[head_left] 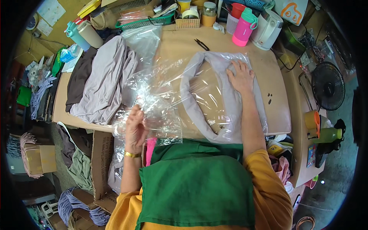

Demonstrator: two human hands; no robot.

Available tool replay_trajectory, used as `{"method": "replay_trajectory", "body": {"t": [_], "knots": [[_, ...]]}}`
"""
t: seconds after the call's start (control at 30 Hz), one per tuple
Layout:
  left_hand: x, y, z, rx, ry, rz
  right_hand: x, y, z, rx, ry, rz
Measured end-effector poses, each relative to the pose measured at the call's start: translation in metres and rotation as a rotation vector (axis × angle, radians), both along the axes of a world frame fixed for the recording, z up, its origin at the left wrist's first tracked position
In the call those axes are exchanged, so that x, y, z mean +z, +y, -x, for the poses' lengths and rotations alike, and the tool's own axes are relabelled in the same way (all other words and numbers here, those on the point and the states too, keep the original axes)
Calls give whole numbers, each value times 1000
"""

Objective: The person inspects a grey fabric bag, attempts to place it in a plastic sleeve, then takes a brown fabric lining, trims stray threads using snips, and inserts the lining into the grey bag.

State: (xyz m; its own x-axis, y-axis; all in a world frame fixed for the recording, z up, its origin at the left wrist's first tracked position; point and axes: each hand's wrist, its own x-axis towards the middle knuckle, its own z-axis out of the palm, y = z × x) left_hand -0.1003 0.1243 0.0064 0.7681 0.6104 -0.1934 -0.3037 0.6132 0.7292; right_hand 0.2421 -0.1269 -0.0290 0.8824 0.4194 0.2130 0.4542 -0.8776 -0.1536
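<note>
A folded light grey garment [226,103] lies on the tan table [276,111] inside a clear plastic bag [199,92]. My right hand [240,76] rests flat on the far part of the garment, fingers spread. My left hand [135,128] pinches a sheet from a stack of clear plastic bags [153,99] at the table's near left edge. A gold watch sits on that wrist.
A pile of grey and brown garments [101,80] lies at the left. Black snips [201,44], a pink bottle [244,27], a white appliance [267,28], baskets and jars stand at the back. A black fan [327,86] and cups are at the right. Cardboard boxes sit below left.
</note>
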Motion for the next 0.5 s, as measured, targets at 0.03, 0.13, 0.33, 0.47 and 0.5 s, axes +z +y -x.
{"method": "replay_trajectory", "body": {"t": [0.03,0.13,0.33,0.47,0.5], "knots": [[0,6,8,77,104,-124,-1,-2,0,-8,-6,-8],[-18,20,29,14,269,-441,0,2,-2,-5,-4,-25],[12,10,14,-179,425,-355,67,26,30,210,168,-207],[48,-5,2,-148,39,-437,134,120,174,899,371,-490],[49,-4,-5,-23,-62,-480,128,138,188,1002,300,-447]]}}
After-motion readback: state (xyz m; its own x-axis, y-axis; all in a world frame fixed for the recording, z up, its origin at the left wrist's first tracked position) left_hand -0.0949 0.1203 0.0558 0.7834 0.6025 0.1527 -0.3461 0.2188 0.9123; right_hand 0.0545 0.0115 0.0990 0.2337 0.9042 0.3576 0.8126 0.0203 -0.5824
